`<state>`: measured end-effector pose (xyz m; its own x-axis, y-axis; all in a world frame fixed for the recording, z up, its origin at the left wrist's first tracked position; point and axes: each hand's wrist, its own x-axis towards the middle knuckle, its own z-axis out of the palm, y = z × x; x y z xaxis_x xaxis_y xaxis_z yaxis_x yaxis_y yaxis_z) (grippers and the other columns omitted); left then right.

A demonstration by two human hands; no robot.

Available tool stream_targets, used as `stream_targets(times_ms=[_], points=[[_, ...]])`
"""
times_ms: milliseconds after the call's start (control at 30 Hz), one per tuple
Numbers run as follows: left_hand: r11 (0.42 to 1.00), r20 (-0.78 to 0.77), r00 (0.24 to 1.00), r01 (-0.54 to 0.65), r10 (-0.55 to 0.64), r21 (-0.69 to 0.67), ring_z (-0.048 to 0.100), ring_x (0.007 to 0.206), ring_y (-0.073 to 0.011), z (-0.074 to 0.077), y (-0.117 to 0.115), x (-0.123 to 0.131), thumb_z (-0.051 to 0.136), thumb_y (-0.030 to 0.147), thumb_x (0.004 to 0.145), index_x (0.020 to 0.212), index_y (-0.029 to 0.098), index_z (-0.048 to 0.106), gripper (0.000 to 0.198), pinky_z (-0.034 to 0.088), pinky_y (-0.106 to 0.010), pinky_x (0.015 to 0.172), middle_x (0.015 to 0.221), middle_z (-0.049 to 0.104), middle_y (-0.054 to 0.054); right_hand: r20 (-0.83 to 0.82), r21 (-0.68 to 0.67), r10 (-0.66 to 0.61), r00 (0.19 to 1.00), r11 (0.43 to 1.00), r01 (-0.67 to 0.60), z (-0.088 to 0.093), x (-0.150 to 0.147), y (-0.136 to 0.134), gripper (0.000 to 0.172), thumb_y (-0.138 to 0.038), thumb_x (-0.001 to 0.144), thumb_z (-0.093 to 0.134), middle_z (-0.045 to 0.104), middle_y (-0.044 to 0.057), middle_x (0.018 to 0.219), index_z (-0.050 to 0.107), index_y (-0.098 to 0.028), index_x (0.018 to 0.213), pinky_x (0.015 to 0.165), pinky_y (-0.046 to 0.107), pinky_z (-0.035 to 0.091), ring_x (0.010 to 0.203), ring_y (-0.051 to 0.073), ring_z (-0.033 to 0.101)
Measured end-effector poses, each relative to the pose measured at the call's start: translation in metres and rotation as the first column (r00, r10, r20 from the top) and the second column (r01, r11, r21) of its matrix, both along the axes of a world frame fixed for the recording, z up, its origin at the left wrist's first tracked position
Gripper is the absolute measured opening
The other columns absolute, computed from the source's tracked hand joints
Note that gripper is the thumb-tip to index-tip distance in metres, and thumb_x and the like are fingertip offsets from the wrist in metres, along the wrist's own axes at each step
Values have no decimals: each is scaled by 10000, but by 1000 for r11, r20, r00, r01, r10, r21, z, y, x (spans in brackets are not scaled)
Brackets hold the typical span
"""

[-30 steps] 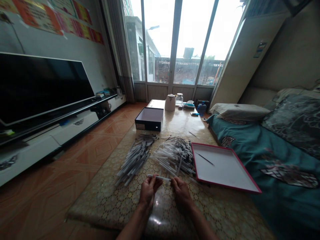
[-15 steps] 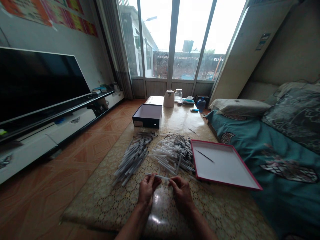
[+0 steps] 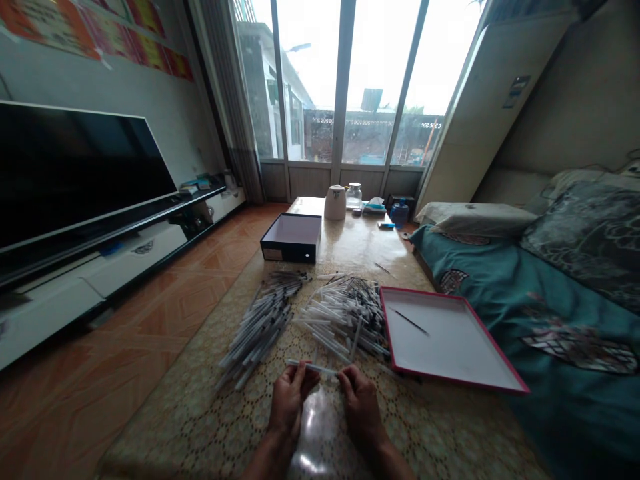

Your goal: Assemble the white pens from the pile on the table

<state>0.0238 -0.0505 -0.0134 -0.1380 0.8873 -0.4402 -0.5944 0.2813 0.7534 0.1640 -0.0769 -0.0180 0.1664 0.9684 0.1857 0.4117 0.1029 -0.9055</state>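
Observation:
A slim white pen-like tube (image 3: 320, 369) lies roughly level between my two hands, above the near part of the table. The fingers of my left hand (image 3: 289, 399) are closed around its left portion, and a short end sticks out past them. My right hand (image 3: 359, 399) pinches at the tube's right end; whether a smaller part sits in that pinch is hidden. Just beyond my hands is a loose pile of white tubes and dark thin sticks (image 3: 335, 313). To its left, a second bundle of tubes with dark ends (image 3: 260, 327) lies more neatly aligned.
A shallow red-rimmed box lid (image 3: 455, 347) holds one dark thin stick (image 3: 411, 321) at the right. Farther back stand an open dark blue box (image 3: 290, 252), a pale kettle (image 3: 335, 203), a glass jar (image 3: 354, 195) and a tissue pack (image 3: 375, 207). A sofa (image 3: 490, 280) borders the right side.
The whole view has tilted slightly, so things appear a little lower. Both hands keep their hold on the tube, with hardly any shift between them.

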Motion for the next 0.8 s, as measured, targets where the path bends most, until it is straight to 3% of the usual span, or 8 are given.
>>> stream_targets(times_ms=[167,333,467,600,733,800], points=[[1000,9,1000,-15,16,-12,648,580,-133,-2,1,0,611,106,751,768,102,617,18,546,-226,588,635,663,-52,-58,13,1,998,1000,0,3,0,-1,269,-434,810,513,638,24,687,611,-185,833,572,219,414,611,153,575],[1000,15,1000,-4,3,14,655,599,-144,-6,1,-2,644,127,728,768,108,621,50,550,-237,603,644,668,-50,39,12,-39,998,999,38,-4,-4,2,422,-471,875,368,583,18,575,559,-208,606,523,223,360,544,144,525],[1000,4,1000,-2,2,5,652,593,-139,-7,1,-3,640,127,732,769,106,619,47,548,-236,606,635,665,-48,39,3,-30,999,1000,30,-11,-4,2,422,-517,851,395,580,13,572,558,-204,620,548,221,372,543,143,527],[1000,12,1000,-3,3,-9,651,585,-142,-5,2,-2,645,115,723,753,107,614,44,544,-229,582,624,661,-45,-38,1,17,999,1000,-17,-9,-2,0,378,-491,847,423,611,25,629,593,-191,691,578,222,414,602,158,567],[999,22,999,-23,24,-28,654,574,-146,-1,2,-1,648,102,715,746,108,618,43,541,-219,563,620,667,-50,-136,47,-6,991,999,13,-4,-1,0,330,-452,798,524,651,40,758,616,-181,962,614,233,457,648,168,595],[999,26,999,-26,27,-25,654,571,-144,0,2,0,645,104,718,736,109,618,33,541,-215,564,620,669,-53,-116,57,-20,993,998,26,-4,-1,2,337,-443,794,533,652,41,773,614,-185,995,617,234,455,654,168,594]])
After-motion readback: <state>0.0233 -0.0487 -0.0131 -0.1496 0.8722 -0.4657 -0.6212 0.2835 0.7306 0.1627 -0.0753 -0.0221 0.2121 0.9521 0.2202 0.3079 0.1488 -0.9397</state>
